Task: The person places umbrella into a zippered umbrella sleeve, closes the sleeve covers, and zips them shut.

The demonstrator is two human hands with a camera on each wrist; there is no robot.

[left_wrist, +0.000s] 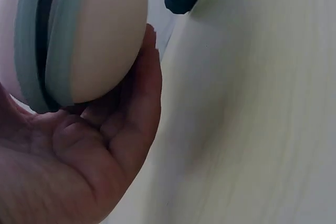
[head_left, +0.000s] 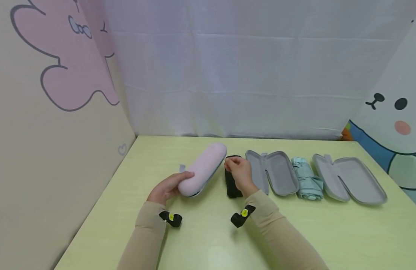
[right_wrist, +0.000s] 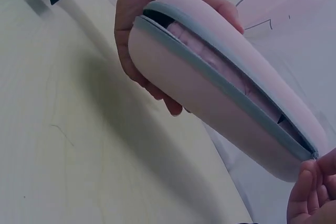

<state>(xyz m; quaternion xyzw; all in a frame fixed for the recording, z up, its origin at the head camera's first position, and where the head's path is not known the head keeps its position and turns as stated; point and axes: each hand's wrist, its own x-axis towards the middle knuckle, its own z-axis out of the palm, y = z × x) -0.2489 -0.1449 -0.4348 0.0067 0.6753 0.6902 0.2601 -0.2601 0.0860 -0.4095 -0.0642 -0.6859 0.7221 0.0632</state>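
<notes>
In the head view, the left hand (head_left: 167, 188) gripped a pink case (head_left: 204, 169) above the table (head_left: 201, 240), left of a black bundle (head_left: 233, 184). In the left wrist view, its fingers curled round the case's rounded end. In the right wrist view, teal edges (right_wrist: 231, 89) gaped over pinkish contents (right_wrist: 207, 56); the right hand (right_wrist: 315, 195) pinched the case's other end, at the edging's tip.
</notes>
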